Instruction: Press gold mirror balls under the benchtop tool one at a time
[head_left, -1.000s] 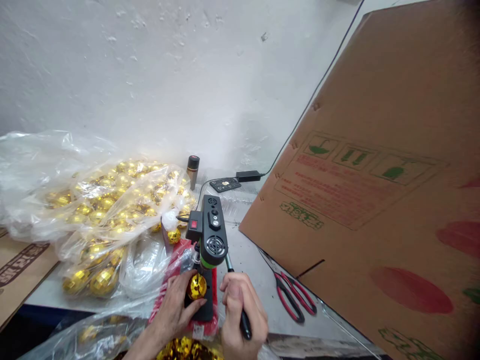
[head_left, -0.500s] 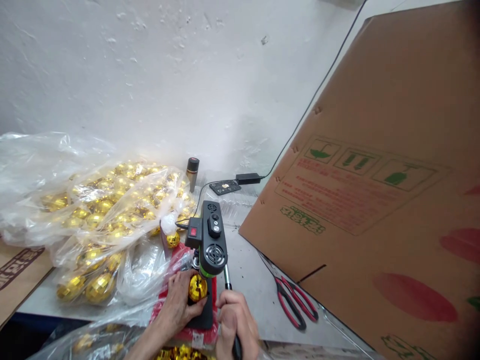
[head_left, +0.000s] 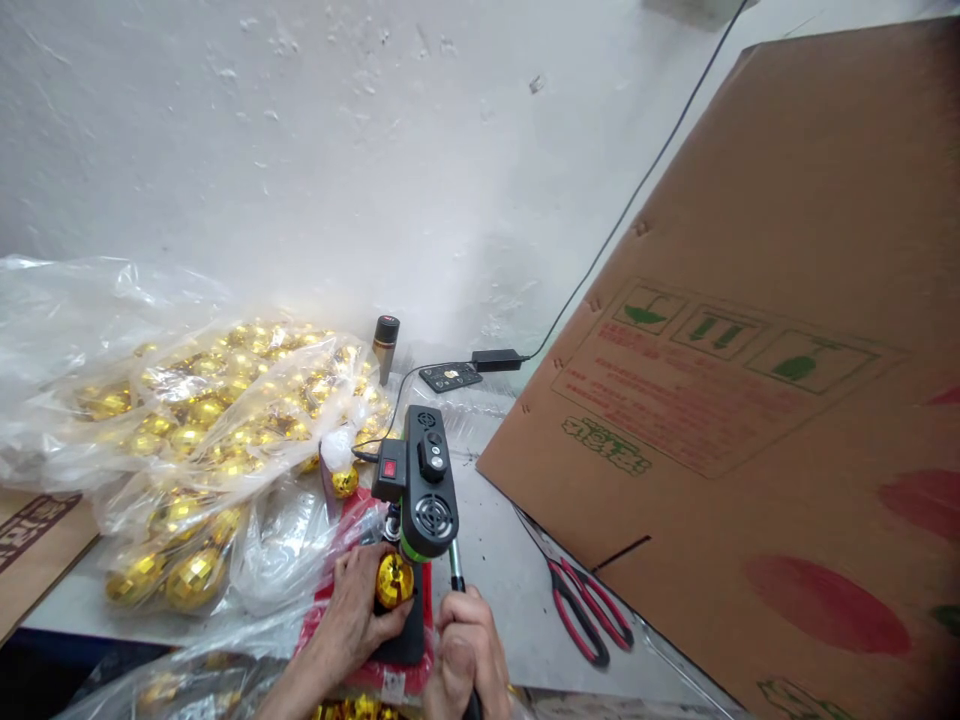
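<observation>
Between its fingers and thumb, my left hand [head_left: 352, 605] holds a gold faceted ball [head_left: 394, 580] over the dark base of a small press machine [head_left: 431, 485]. The ball sits just below the machine's black head, which has round vents and a red switch. Whether the ball touches the head is hard to see. My right hand [head_left: 469, 655] is wrapped around the black grip of the machine's lever [head_left: 457, 565]. A red sheet [head_left: 311, 625] lies beneath the base.
Left, a clear plastic bag [head_left: 225, 400] holds many gold balls. Behind stand a dark-capped bottle [head_left: 386, 345], a phone-like black slab [head_left: 448, 376] and a power adapter [head_left: 496, 360]. Red-handled scissors [head_left: 592, 610] lie beside a large cardboard box [head_left: 720, 400] at right.
The view has shifted slightly. Both hands keep their holds on the ball and the lever, with the ball in nearly the same spot.
</observation>
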